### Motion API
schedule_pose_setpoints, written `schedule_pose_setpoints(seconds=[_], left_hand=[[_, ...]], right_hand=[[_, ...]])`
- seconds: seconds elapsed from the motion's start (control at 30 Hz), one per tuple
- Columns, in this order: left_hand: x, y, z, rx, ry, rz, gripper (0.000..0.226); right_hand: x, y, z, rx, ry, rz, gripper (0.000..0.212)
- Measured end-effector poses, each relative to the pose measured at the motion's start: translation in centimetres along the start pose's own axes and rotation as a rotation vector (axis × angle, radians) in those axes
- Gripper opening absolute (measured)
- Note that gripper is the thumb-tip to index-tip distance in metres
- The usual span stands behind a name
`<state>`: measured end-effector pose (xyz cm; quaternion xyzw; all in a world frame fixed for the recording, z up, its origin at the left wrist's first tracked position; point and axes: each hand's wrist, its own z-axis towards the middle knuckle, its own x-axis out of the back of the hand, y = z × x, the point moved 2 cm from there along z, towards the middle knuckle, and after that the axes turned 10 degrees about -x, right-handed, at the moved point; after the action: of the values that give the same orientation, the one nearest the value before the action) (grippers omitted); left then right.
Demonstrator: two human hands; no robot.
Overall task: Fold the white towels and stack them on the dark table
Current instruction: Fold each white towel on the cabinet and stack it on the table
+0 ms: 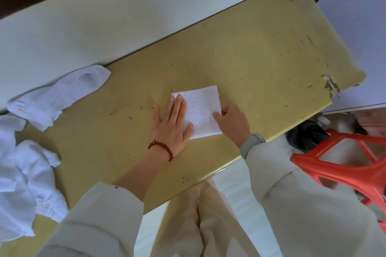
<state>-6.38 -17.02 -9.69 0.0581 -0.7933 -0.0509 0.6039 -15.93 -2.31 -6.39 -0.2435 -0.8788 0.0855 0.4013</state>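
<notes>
A small folded white towel [201,108] lies flat on the yellow-green table [250,52], near its front edge. My left hand [172,124] rests flat on the towel's left part, fingers spread. My right hand [232,120] pinches the towel's right edge between thumb and fingers. A loosely folded white towel [58,96] lies at the table's left end. Below it, at the far left, sits a crumpled heap of white towels [25,183].
A light wall [104,16] runs behind the table. An orange plastic stool [342,165] stands at the right, beside the table's front edge, with dark items [307,133] on the floor behind it. The table's right corner is chipped [331,85].
</notes>
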Motion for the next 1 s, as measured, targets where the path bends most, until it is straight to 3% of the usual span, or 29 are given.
schedule_pose_setpoints(seconds=[0.17, 0.27, 0.4, 0.6, 0.7, 0.87, 1.0], left_hand=[[-0.1, 0.2, -0.1, 0.026, -0.024, -0.024, 0.066], [0.0, 0.4, -0.1, 0.061, -0.042, -0.051, 0.069], [0.6, 0.7, -0.2, 0.147, -0.048, -0.102, 0.069], [1.2, -0.2, -0.7, 0.234, -0.070, -0.132, 0.066], [0.8, 0.0, -0.7, 0.243, -0.065, -0.144, 0.064], [0.5, 0.2, -0.6, 0.255, -0.050, -0.171, 0.064], [0.4, 0.1, -0.7, 0.244, -0.044, -0.179, 0.065]], right_hand=[[-0.3, -0.8, 0.0, 0.010, -0.117, 0.049, 0.036], [0.4, -0.6, -0.6, 0.075, -0.155, 0.250, 0.026], [1.0, -0.9, -1.2, 0.164, -0.199, 0.328, 0.010], [1.0, 0.2, -2.1, 0.337, -0.418, 0.257, 0.060], [-0.4, 1.8, -2.2, 0.446, -0.305, 0.075, 0.069], [-2.1, 1.4, -2.1, 0.506, -0.001, -0.006, 0.057], [-2.5, 1.1, -2.0, 0.582, 0.044, -0.149, 0.060]])
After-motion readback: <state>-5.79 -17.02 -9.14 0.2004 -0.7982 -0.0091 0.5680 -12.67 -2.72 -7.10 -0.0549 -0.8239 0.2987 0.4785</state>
